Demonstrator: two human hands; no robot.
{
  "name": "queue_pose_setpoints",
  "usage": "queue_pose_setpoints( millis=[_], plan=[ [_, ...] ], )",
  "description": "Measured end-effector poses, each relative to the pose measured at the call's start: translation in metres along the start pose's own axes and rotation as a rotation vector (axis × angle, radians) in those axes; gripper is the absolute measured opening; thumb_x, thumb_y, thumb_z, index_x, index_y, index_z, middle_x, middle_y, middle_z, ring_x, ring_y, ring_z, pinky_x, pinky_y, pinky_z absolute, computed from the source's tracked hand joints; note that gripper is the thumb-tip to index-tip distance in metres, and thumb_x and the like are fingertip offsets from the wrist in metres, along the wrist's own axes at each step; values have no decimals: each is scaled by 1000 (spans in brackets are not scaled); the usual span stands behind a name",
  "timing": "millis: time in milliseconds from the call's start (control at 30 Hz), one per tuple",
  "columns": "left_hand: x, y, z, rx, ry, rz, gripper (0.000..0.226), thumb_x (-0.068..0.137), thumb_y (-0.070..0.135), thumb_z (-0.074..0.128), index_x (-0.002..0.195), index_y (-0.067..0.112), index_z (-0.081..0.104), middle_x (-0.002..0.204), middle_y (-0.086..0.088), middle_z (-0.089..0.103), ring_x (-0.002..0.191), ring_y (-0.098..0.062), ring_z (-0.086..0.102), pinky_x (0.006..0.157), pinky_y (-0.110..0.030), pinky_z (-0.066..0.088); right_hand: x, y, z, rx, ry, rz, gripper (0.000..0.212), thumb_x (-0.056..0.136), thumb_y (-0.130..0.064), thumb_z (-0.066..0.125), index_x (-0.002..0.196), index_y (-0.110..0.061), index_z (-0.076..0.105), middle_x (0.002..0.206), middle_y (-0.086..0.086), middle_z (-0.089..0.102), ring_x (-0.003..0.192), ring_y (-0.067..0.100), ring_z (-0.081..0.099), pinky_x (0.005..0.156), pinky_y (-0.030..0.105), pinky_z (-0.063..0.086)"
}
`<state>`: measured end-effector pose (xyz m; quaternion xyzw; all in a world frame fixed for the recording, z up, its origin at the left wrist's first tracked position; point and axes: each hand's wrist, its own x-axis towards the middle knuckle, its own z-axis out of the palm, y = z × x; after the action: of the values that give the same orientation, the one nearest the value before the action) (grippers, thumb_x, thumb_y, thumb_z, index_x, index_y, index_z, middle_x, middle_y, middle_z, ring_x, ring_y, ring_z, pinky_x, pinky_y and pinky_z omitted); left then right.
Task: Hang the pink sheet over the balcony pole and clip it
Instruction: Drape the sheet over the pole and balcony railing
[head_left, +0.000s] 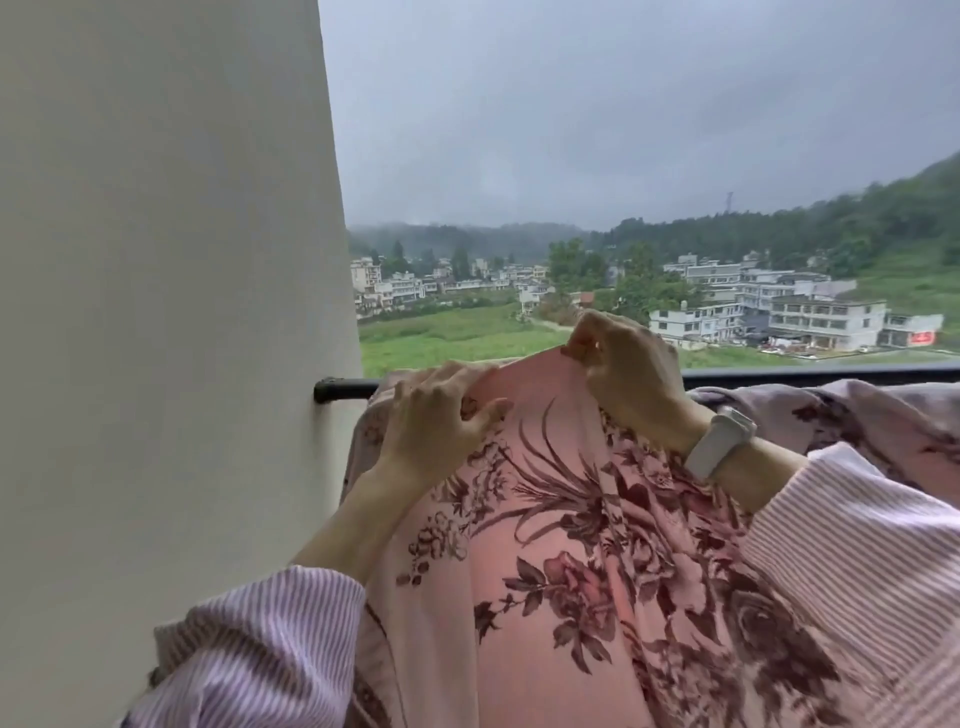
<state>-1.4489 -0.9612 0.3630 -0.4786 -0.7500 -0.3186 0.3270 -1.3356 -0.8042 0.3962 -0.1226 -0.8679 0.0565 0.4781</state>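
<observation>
Draping over the dark pole (347, 388), the pink sheet (540, 561) with its dark red flower print is filling the lower middle of the view and hanging down toward the person. Its top edge is lying along the pole, and more of the same cloth is bunching to the right, just under the dark railing (821, 373).

The left hand (434, 423) is resting on the upper edge of the sheet, fingers curling over the fold and the thumb pressing against the cloth, so it is grasping the sheet. The right hand (618, 364) is sitting just beside it, slightly higher, pinching the top of the sheet between thumb and fingertips; a small pale pink object seems to be showing at those fingertips, but whether it is a clip cannot be told.

A white wristband (719, 441) is circling the right wrist. Both forearms are wearing striped sleeves (270, 639).

The left end of the pole is meeting a plain pale wall (156, 312). Beyond the railing, green fields, white buildings (779, 312) and wooded hills are lying under a grey sky.
</observation>
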Motion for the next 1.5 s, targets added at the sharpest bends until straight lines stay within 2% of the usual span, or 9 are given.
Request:
queue_pose_setpoints(
  millis=[167,300,600,733,867,1033,1133,1267,1500],
  plan=[
    [16,40,27,-121,146,-57,27,85,27,60,108,12,63,103,-6,69,89,-20,64,86,-35,49,-2,32,-26,-5,0,4,9,90,-18,53,93,-14,61,91,-1,65,74,11,49,56,13,31],
    [38,74,43,-201,190,-130,17,87,16,59,100,10,68,88,-7,72,71,-16,65,67,-21,48,-3,57,-46,24,9,34,12,90,-12,50,96,-11,61,93,2,66,76,14,53,56,13,33],
    [95,189,95,-363,2,71,20,87,15,57,103,7,67,97,-8,71,78,-15,65,79,-28,54,-6,166,-123,29,135,281,13,88,-3,49,92,-8,60,91,7,66,73,20,51,59,24,34],
    [99,218,129,-278,-155,86,19,89,16,54,101,9,68,98,-10,71,86,-23,65,82,-37,53,-31,208,-145,-101,-21,290,9,89,-12,53,90,-11,62,91,13,69,72,22,54,63,30,43],
    [90,206,127,-146,-91,54,21,89,24,55,105,15,64,98,-7,71,85,-22,65,74,-25,44,-42,199,-136,-111,-49,197,19,90,-12,51,104,-10,64,106,11,67,86,26,61,71,28,43],
    [70,175,110,-154,23,17,23,84,23,62,105,12,62,92,-4,71,77,-18,66,81,-37,52,-40,153,-116,-10,-43,-12,41,85,1,43,121,-14,56,123,3,59,99,19,58,90,36,47],
    [58,148,97,-48,65,-27,18,86,28,60,92,13,67,84,-5,72,73,-19,65,78,-33,50,-41,128,-104,26,-146,-87,38,89,-11,43,125,-21,52,116,-2,64,83,2,57,82,16,45],
    [37,109,77,19,92,-61,28,89,34,53,80,12,67,74,-7,71,70,-27,63,78,-37,44,-41,106,-77,-276,-351,-263,43,95,-45,29,132,-28,41,120,2,61,104,19,58,91,35,36],
    [-18,15,28,115,73,-179,51,85,51,39,114,14,60,118,-8,63,115,-25,51,104,-42,27,-35,47,-18,-186,-354,-359,54,93,-50,23,138,-22,30,129,3,51,111,23,53,82,36,43]
  ],
)
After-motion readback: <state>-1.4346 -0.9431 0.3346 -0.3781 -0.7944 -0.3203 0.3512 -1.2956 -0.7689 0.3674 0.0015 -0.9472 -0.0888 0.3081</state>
